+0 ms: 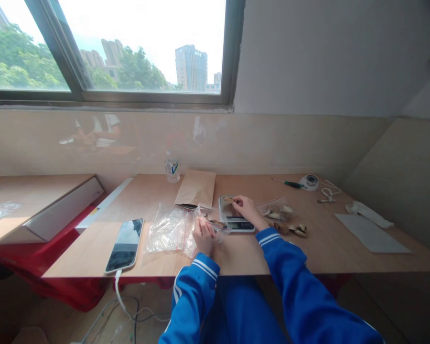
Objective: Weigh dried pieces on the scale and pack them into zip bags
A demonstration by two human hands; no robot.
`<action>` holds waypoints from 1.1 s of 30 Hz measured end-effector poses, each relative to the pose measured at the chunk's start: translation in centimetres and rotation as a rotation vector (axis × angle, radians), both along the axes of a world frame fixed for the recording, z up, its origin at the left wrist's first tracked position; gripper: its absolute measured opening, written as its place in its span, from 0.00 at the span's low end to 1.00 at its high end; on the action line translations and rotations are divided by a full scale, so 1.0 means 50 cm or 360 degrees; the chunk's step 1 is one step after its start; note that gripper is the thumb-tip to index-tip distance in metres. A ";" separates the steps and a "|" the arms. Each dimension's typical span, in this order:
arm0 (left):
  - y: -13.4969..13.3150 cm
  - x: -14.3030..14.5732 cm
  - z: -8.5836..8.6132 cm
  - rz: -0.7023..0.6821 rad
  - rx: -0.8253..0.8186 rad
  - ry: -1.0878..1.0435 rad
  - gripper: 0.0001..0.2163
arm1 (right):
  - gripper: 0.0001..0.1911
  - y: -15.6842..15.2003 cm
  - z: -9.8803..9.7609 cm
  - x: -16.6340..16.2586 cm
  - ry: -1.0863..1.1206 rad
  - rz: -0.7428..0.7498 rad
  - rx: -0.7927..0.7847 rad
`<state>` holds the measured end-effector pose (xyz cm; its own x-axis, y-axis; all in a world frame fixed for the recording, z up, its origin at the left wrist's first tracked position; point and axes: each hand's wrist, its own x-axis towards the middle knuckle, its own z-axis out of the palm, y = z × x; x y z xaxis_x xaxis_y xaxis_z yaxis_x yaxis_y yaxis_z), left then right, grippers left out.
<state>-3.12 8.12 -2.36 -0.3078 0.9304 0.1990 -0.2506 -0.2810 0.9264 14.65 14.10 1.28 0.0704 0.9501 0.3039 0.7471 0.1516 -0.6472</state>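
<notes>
My left hand is closed on the edge of a clear plastic bag with several brown dried pieces inside. Over the plate of a digital kitchen scale, my right hand pinches a thin tan dried slice; whether the slice touches the plate I cannot tell. Right of the scale lies another clear bag of pale dried pieces. Loose brown-and-cream dried pieces, perhaps mushroom, sit in front of it. Flat clear bags are spread to the left of my left hand.
A brown paper pouch and a plastic bottle are at the back. A phone on a cable lies left. Farther right are a screwdriver, a dome camera, a white cloth and a white sheet.
</notes>
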 end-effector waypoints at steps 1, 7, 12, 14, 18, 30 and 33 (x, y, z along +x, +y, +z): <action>-0.001 0.000 0.002 0.0004 0.0001 -0.0011 0.17 | 0.11 -0.009 0.007 -0.004 0.0162 0.0029 -0.0052; -0.002 0.000 0.005 -0.0035 -0.0019 -0.0021 0.18 | 0.19 -0.067 0.097 -0.049 0.0936 0.0404 -0.0354; -0.005 0.001 0.008 -0.0028 -0.0015 -0.0033 0.18 | 0.20 -0.089 0.155 -0.076 0.0899 0.0166 0.0171; -0.006 0.002 0.010 -0.0027 -0.0017 -0.0057 0.18 | 0.22 -0.095 0.150 -0.086 0.0833 -0.0056 0.0401; -0.006 0.003 0.009 -0.0034 -0.0040 -0.0062 0.17 | 0.23 -0.109 0.110 -0.110 0.0774 -0.0215 0.0449; -0.008 0.002 0.005 -0.0049 -0.0025 -0.0011 0.17 | 0.22 -0.131 0.104 -0.118 0.1061 -0.0504 0.0594; -0.012 0.003 0.009 -0.0100 0.0005 -0.0010 0.18 | 0.23 -0.141 0.087 -0.132 0.0806 -0.0140 0.0361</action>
